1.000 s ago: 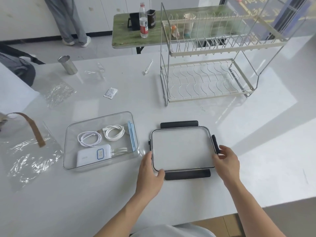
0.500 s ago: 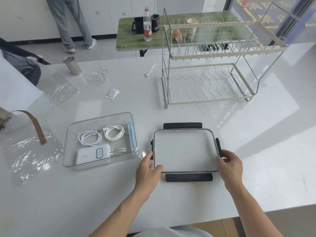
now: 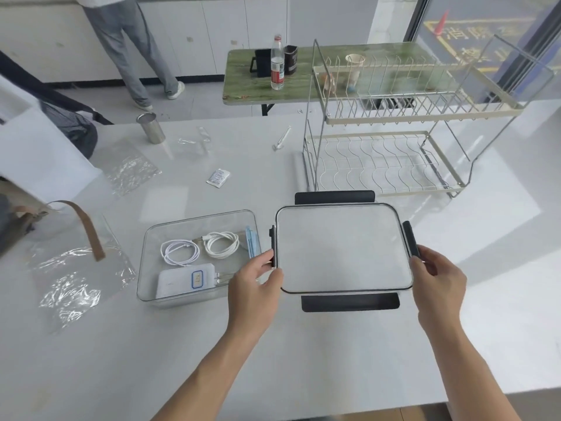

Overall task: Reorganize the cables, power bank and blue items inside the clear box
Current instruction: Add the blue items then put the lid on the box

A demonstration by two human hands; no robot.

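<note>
The clear box stands open on the white table, left of centre. Inside it lie two coiled white cables, a white power bank with a blue-framed label, and blue items upright against its right wall. Right of the box is its clear lid with four black latches. My left hand grips the lid's left edge and my right hand grips its right edge. The lid looks raised a little off the table.
A two-tier wire dish rack stands behind the lid. Crumpled clear bags, a brown strap, a steel cup, a small white sachet and a pen-like white item lie around. A person stands beyond, beside a green table.
Both hands have slid up the lid's sides to the side latches. The lid has shifted slightly toward the box and seems lifted.
</note>
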